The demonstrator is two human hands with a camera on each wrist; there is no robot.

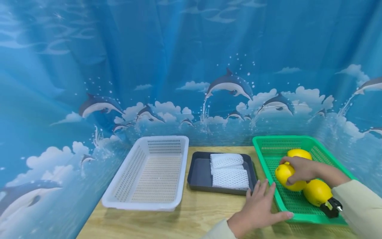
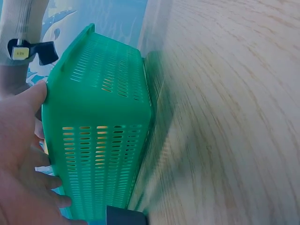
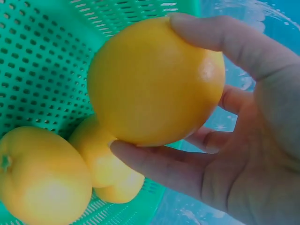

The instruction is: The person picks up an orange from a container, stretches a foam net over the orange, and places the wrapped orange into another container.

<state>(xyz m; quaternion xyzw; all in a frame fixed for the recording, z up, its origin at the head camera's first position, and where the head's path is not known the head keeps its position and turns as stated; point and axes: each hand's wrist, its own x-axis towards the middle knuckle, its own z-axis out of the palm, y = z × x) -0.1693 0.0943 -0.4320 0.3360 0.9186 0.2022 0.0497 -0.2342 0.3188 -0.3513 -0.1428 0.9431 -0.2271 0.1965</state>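
My right hand (image 1: 302, 169) grips a yellow grapefruit-like citrus fruit (image 3: 154, 82), thumb on one side and fingers on the other, inside the green basket (image 1: 279, 199). Close by in the basket lie more of these fruits, including one (image 1: 317, 192) below my wrist and another (image 1: 299, 153) behind my hand. My left hand (image 1: 256, 210) has its fingers spread at the basket's near left corner. In the left wrist view, the thumb (image 2: 35, 96) is right at the rim and the other fingers extend along the perforated side.
A dark grey tray (image 1: 200, 171) stands left of the green basket, holding white foam net sleeves (image 1: 229, 177). Farther left is a white perforated basket (image 1: 176, 199). All stand on a wooden table (image 1: 203, 212) against a blue dolphin-print curtain (image 1: 179, 66).
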